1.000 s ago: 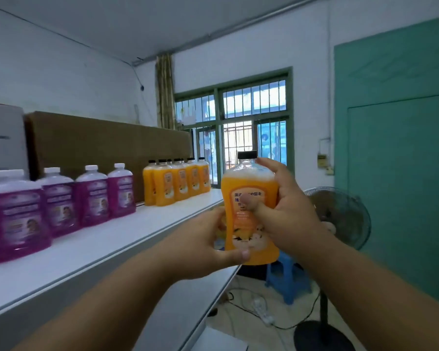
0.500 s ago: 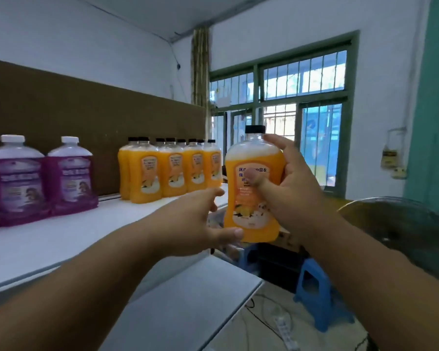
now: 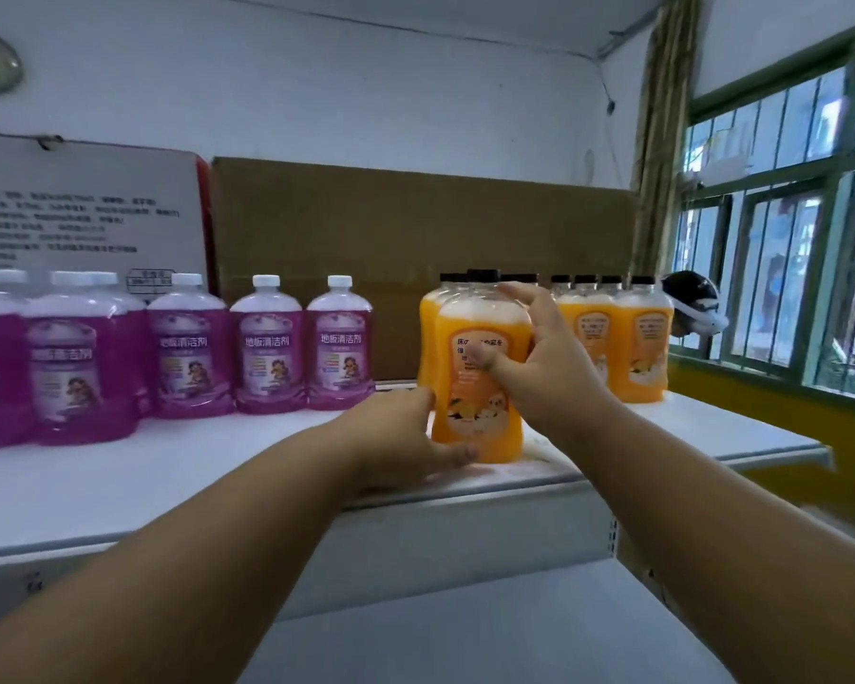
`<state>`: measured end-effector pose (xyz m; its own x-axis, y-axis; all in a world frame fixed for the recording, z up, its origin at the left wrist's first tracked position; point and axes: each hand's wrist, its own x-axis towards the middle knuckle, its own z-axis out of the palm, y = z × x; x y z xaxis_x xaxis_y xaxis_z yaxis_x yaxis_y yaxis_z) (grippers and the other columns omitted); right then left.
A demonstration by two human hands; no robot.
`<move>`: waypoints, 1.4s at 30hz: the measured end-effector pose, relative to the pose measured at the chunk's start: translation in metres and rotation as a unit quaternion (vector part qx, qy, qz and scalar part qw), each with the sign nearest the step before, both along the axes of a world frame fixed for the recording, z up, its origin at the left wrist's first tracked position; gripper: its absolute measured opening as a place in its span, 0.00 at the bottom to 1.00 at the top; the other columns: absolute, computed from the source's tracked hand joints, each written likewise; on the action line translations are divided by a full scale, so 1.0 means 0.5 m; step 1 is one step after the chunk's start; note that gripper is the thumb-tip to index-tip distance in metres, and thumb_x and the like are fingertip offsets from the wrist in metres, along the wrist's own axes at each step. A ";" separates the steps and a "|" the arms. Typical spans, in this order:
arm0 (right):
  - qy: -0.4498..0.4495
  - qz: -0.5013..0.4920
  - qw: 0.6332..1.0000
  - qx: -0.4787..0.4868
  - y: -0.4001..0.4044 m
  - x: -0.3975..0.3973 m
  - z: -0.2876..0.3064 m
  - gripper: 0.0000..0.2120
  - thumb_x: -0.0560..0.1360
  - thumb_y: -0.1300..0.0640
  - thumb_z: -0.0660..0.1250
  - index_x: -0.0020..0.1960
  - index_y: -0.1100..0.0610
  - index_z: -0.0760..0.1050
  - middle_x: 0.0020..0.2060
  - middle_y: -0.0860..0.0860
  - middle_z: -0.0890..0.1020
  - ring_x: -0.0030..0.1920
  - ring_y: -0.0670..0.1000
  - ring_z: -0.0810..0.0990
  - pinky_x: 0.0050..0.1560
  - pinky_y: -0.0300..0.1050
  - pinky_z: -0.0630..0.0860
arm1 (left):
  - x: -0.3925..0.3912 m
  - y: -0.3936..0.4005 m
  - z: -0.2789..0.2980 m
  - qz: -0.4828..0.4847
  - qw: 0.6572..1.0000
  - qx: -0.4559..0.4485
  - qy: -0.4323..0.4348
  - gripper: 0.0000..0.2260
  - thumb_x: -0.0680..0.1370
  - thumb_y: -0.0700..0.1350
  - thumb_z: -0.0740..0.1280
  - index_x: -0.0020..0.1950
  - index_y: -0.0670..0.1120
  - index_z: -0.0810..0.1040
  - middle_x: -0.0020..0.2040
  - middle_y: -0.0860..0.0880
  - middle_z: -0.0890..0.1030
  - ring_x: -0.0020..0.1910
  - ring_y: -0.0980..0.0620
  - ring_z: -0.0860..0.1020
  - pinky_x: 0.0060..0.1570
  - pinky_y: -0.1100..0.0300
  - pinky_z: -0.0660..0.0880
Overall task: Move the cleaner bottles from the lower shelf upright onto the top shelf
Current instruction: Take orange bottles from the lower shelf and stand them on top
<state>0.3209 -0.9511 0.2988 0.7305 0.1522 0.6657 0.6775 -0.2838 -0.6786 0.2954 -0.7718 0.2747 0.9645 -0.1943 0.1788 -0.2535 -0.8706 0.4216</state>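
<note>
An orange cleaner bottle (image 3: 470, 412) with a black cap stands upright near the front edge of the white top shelf (image 3: 179, 466). My right hand (image 3: 539, 357) wraps around its right side and shoulder, thumb across the label. My left hand (image 3: 406, 436) cups its lower left side and base. Behind it stands a row of several more orange bottles (image 3: 637, 338). Left of them, several purple cleaner bottles (image 3: 267, 348) with white caps line the same shelf. The lower shelf (image 3: 489, 634) shows a bare white surface below.
A brown cardboard sheet (image 3: 391, 224) and a white printed box (image 3: 85, 209) lean against the wall behind the bottles. A green-framed barred window (image 3: 786, 229) is at the right, with a black and white helmet (image 3: 692, 303) beside the shelf end.
Both hands carried the orange bottle from mid-air in front of the window leftward onto the top shelf, in front of the orange row. The view turned left toward the shelf.
</note>
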 end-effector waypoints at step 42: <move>-0.279 -0.078 0.941 -0.172 -0.030 -0.022 -0.045 0.29 0.74 0.42 0.69 0.70 0.50 0.64 0.66 0.53 0.72 0.65 0.54 0.70 0.59 0.47 0.68 | -0.148 -0.098 -0.093 0.220 0.899 0.106 -0.363 0.13 0.76 0.55 0.67 0.56 0.48 0.80 0.51 0.50 0.80 0.48 0.50 0.74 0.47 0.51 0.75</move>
<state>0.3100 -0.9663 0.2764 0.3133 0.3491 0.8832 0.8327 -0.5481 -0.0788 0.2215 -0.8207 0.2284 0.6005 0.0743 0.7962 -0.0065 -0.9952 0.0978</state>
